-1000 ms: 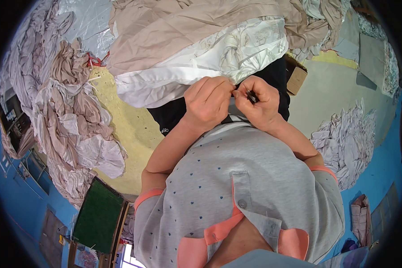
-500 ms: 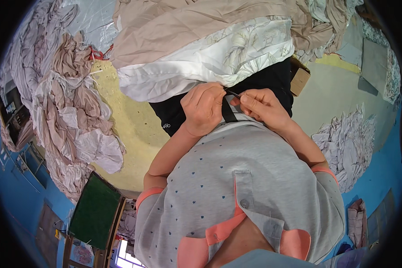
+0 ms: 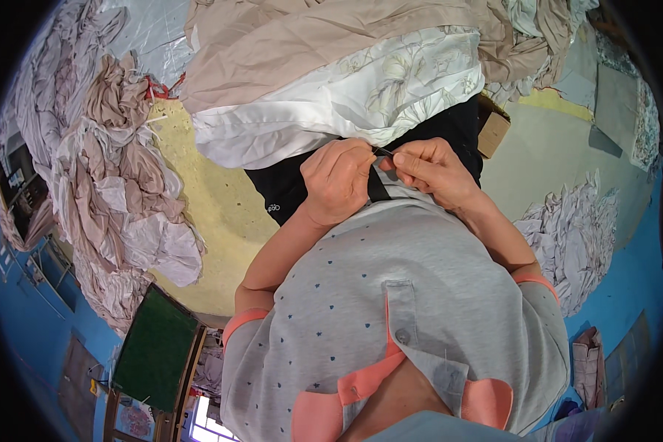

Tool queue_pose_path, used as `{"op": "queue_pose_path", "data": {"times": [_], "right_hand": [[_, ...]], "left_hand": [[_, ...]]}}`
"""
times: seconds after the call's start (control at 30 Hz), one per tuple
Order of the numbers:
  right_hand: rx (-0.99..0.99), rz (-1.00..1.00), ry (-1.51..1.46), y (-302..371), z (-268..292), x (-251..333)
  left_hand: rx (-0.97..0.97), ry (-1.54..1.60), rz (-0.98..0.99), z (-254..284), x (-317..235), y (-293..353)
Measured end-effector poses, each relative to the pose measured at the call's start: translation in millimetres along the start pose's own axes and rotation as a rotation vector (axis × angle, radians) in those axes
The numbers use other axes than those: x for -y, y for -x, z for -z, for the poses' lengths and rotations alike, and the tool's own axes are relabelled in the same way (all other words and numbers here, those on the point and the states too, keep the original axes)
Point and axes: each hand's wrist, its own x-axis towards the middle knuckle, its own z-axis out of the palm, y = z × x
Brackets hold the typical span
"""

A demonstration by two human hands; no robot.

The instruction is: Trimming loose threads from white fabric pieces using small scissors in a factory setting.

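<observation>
Across my lap lies a large cloth, white with a pale floral print (image 3: 412,74) on one part and plain beige (image 3: 287,51) on the other. My left hand (image 3: 337,183) is closed at the cloth's near edge, its fingertips pinching the white fabric. Just right of it, my right hand (image 3: 438,175) pinches a small, thin, dark tool (image 3: 382,152) between thumb and fingers. The tool's tip points at the left fingertips and meets the cloth edge there. Its exact kind is too small to tell, and the pinched spot is mostly hidden by my fingers.
Heaps of crumpled beige and whitish fabric (image 3: 125,177) lie on the left, with another pile (image 3: 571,243) at the right. A small cardboard box (image 3: 496,134) stands by my right knee. A green board (image 3: 155,350) is at the lower left.
Both hands stay together at the cloth edge. The right hand has risen slightly and the left shifted a little to the right; the dark tool shows a bit more clearly between them.
</observation>
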Motion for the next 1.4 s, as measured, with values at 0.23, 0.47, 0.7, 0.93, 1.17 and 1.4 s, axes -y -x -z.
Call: {"op": "queue_pose_path", "data": {"times": [0.23,0.47,0.7,0.93,1.17,1.4], "right_hand": [[-0.020,0.059,0.035,3,-1,5],[-0.160,0.213,-0.017,6,-6,-4],[-0.195,0.087,-0.305,15,14,-21],[-0.625,0.287,0.042,43,48,-20],[-1.119,0.321,1.101,71,166,-51],[-0.649,0.456,0.220,36,49,-5]], "left_hand": [[-0.014,0.066,0.078,-1,-3,-2],[0.046,0.158,0.003,-8,-10,-16],[0.200,0.103,-0.261,-18,-10,-27],[0.239,0.029,-0.142,-33,-1,-54],[0.671,-0.051,0.395,-37,31,-91],[0.885,0.279,0.732,-30,46,-97]]}}
